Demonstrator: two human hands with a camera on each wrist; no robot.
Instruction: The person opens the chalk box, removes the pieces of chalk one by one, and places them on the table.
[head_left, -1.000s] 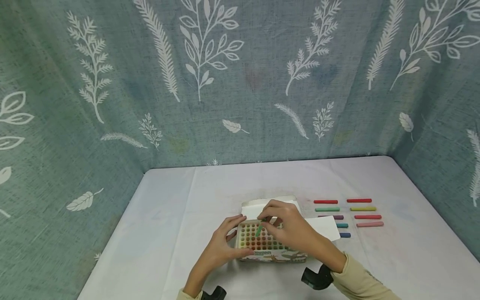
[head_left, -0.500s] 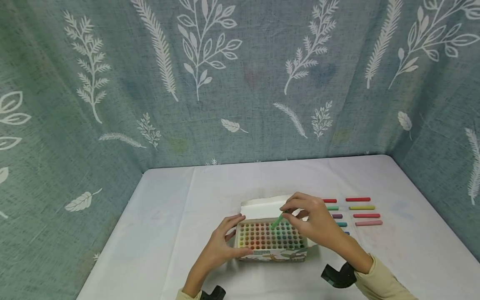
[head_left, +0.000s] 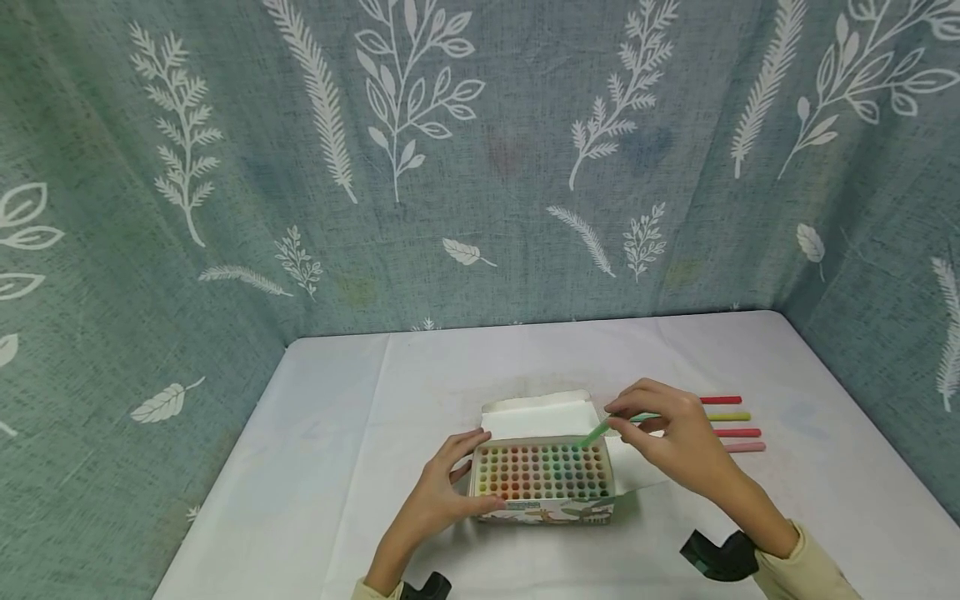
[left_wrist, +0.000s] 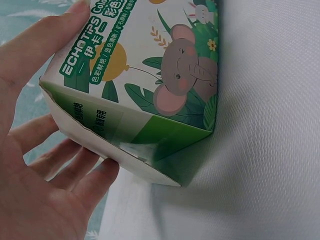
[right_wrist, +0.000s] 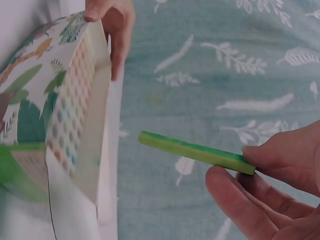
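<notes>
My left hand (head_left: 450, 487) holds the left end of a printed cardboard chalk box (head_left: 546, 511), thumb at the front and fingertips at the back corner. The left wrist view shows its elephant picture and an end flap (left_wrist: 115, 145) against my fingers. A grid of small round holes (head_left: 543, 472) fills the open top. Past the box's back right corner, my right hand (head_left: 675, 433) pinches one end of a green chalk stick (right_wrist: 195, 152) between thumb and fingers. The stick slants down to the left; in the right wrist view its free end is apart from the box.
Right of my right hand lie a red chalk stick (head_left: 722, 400), a yellow one (head_left: 731, 416), another red one (head_left: 738, 432) and a pink one (head_left: 746, 447). Other sticks are mostly hidden behind that hand. The box's lid (head_left: 536, 418) stands open behind; a white flap (head_left: 633, 464) sticks out right.
My right hand has moved right with the green chalk stick, from above the holes to beyond the box's back right corner. My left hand keeps its place on the box.
</notes>
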